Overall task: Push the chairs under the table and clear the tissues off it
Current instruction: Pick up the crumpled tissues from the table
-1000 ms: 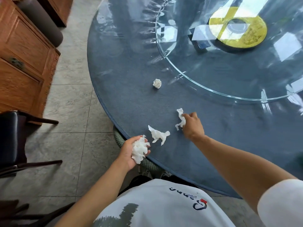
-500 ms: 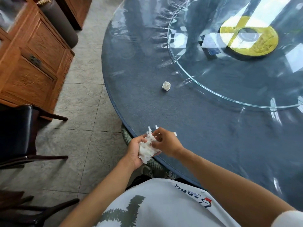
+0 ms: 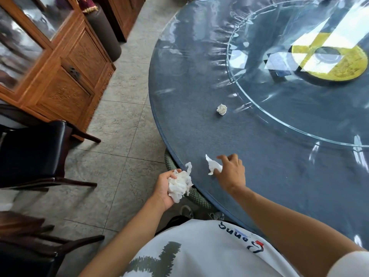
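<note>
White crumpled tissues point(image 3: 179, 184) fill the left hand point(image 3: 164, 187), whose fingers curl up around the wad at the near edge of the round table point(image 3: 199, 136). Right hand point(image 3: 231, 172) lies over the blue tabletop just beside it, fingers bent, pinching a single torn tissue point(image 3: 212, 166) at its right end; the tissue's left tip points up and away from the hand. Whether this tissue still touches the table cannot be told. A third, balled tissue point(image 3: 221, 109) sits alone farther out on the table, well apart from both hands and near the rim of the glass turntable point(image 3: 279, 124). Two dark chairs stand on the tiled floor to the left, clear of the table: one point(image 3: 34, 152) beside the wooden cabinet point(image 3: 65, 76), another point(image 3: 30, 246) at the lower left corner.
</note>
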Demonstrator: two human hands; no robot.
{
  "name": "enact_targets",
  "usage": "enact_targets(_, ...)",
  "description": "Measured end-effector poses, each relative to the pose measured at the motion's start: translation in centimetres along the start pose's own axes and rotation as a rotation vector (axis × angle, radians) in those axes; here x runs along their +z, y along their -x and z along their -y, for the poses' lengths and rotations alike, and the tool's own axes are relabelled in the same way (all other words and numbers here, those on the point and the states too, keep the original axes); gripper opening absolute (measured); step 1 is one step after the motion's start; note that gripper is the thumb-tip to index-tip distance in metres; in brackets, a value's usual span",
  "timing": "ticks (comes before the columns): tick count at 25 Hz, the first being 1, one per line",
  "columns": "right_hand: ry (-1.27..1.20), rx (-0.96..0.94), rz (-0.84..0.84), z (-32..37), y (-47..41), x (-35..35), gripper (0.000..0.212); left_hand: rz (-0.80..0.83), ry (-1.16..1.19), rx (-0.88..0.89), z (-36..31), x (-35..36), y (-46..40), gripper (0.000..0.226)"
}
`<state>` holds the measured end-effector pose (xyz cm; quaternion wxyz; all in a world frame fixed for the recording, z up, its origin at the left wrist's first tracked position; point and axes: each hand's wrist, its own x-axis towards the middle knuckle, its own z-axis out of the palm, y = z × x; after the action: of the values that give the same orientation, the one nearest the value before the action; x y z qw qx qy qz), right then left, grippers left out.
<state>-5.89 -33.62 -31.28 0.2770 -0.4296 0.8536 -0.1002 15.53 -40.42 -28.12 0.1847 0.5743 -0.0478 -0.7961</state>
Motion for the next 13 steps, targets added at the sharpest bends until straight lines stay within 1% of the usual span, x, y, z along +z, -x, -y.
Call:
enact_targets(1, 0.031, -0.002, 0.039, -0.2, -0.1, 0.0, 0.051, 0.006, 0.009, 0.001, -0.1, -0.1, 0.1, 0.016)
enact_targets(3, 0.027, -0.041, 0.121, -0.4, -0.1, 0.6, 0.051, 0.001, 0.014, 0.056, -0.3, -0.1, 0.1, 0.014)
enact_targets(5, 0.037, -0.082, 0.161, -0.4, -0.1, 1.2, 0.043, -0.021, -0.008, 0.113, -0.7, -0.2, 0.1, 0.015)
enact_targets(7, 0.044, -0.081, 0.165, -0.4, -0.3, 2.1, 0.028, -0.009, 0.007, 0.127, -1.1, 0.0, 0.5, 0.014)
enact_targets(8, 0.006, -0.057, 0.159, -0.3, -0.5, 2.4, 0.021, -0.013, 0.014, 0.136, -1.3, 0.0, 0.6, 0.013)
enact_targets(10, -0.168, 0.003, 0.122, 0.7, -1.0, 2.4, 0.018, -0.03, 0.011, 0.15, -1.9, 0.0, 0.3, 0.015)
enact_targets(11, -0.273, 0.013, 0.094, 1.5, -1.2, 2.1, 0.017, -0.039, 0.008, 0.153, -2.2, 0.0, 0.0, 0.015)
enact_targets(13, -0.481, -0.013, 0.051, 4.1, -1.6, 1.4, 0.008, -0.07, -0.033, 0.152, -3.1, 0.3, -0.8, 0.013)
